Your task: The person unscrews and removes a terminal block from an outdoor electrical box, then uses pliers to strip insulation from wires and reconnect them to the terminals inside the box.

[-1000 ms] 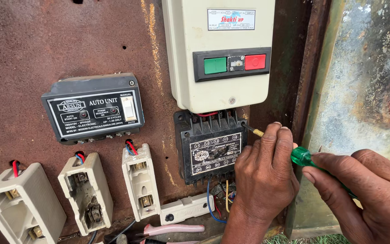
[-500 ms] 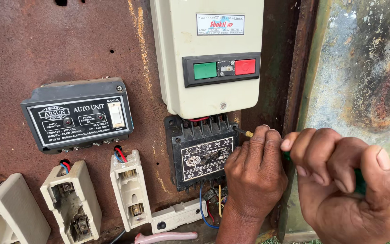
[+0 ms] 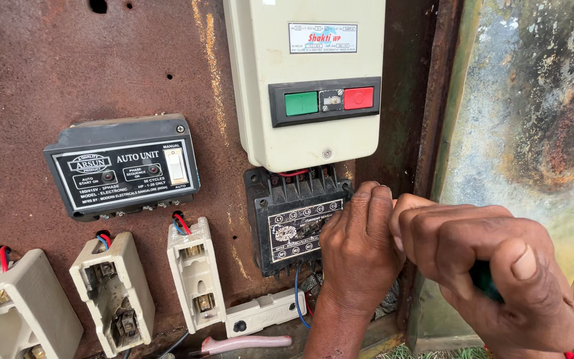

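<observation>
My left hand [image 3: 359,249] rests against the right side of a black terminal block [image 3: 293,223] mounted under a cream starter box [image 3: 303,80] with a green and a red button. My right hand [image 3: 493,272] is a closed fist around a green-handled screwdriver [image 3: 483,279]; only a sliver of the handle shows. Its shaft is hidden behind my left fingers, which pinch it near the block's right edge.
A black control unit [image 3: 122,166] sits on the rusty panel [image 3: 48,66] to the left. Below it are three open white fuse holders [image 3: 194,272] with red and blue wires. A pink-handled tool [image 3: 244,344] lies at the bottom. A rusty door frame [image 3: 433,100] stands on the right.
The view has shifted slightly. My right fist has moved left, closing up against my left hand, and the green handle is now almost fully covered.
</observation>
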